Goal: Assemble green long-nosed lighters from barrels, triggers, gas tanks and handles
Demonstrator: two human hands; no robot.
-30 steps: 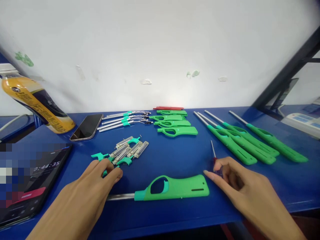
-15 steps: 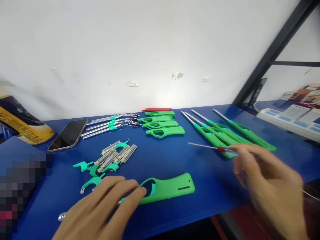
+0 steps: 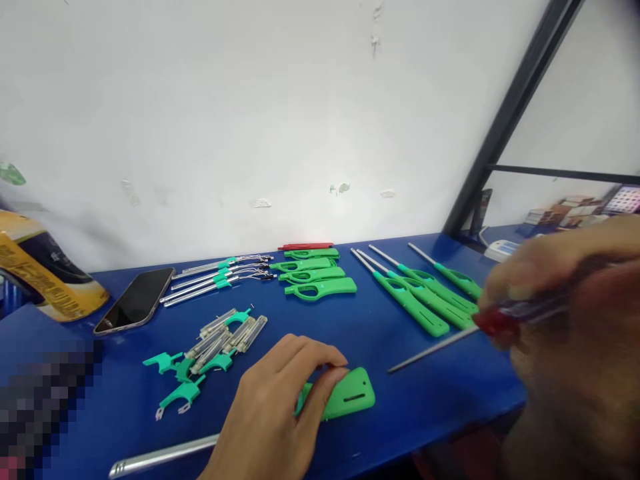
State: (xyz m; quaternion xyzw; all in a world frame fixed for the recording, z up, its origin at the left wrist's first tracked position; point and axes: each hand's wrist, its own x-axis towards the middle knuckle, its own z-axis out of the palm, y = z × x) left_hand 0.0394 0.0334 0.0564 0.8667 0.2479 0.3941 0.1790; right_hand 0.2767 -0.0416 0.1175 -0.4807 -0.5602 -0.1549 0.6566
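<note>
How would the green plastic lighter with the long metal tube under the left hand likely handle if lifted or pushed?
Probably stiff: the green plastic lighter and its metal tube lie straight on the blue table. Likely light, being thin moulded plastic. Its flat body should slide rather than roll.

No wording can be read; the print on the yellow can (image 3: 47, 283) at the worktop's (image 3: 380, 333) left edge is blurred.
</note>
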